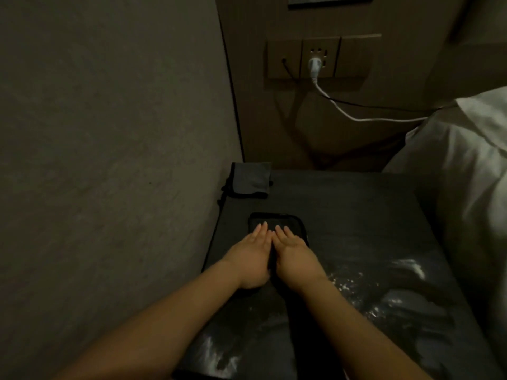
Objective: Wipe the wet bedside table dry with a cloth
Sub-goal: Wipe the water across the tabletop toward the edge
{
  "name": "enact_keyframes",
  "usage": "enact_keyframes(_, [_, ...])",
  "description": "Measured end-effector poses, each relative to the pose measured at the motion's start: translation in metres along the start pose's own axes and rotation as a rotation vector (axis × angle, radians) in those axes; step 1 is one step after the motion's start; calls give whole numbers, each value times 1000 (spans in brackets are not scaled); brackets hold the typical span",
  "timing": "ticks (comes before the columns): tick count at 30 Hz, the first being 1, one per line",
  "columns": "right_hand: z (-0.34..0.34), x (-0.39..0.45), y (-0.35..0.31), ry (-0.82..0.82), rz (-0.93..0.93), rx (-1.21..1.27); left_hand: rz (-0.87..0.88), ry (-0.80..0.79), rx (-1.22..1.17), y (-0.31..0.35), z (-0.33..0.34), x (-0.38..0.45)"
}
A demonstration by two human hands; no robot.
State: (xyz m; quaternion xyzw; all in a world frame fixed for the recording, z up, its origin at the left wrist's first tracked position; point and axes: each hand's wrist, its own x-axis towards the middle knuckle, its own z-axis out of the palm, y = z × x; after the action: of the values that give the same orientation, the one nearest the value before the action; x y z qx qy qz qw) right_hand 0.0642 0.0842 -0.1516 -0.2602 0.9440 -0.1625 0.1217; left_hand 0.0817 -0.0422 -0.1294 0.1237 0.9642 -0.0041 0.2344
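Observation:
The dark bedside table (356, 209) fills the lower middle of the head view. Water glistens on it at the front right (406, 272) and near the front left edge (219, 355). A dark cloth (290, 222) lies flat on the left half of the top. My left hand (251, 259) and my right hand (295, 259) rest side by side on it, palms down and fingers straight, pressing rather than gripping. The near part of the cloth is hidden under my hands.
A folded grey cloth (249, 183) sits in the table's back left corner. A wall (109, 160) runs close along the left edge. White bedding (472, 174) borders the right side. Behind the table, a white plug (314, 65) and cable hang from a socket panel.

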Motion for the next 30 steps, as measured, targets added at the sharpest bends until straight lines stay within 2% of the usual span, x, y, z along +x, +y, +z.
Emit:
enact_keyframes(15, [18, 17, -62, -55, -75, 28, -138, 35, -39, -43, 25, -41])
enact_keyframes(25, [15, 7, -69, -95, -116, 32, -168, 42, -37, -41, 37, -60])
enact_keyframes(30, [24, -3, -66, -62, -139, 33, -164, 77, -50, -35, 42, -66])
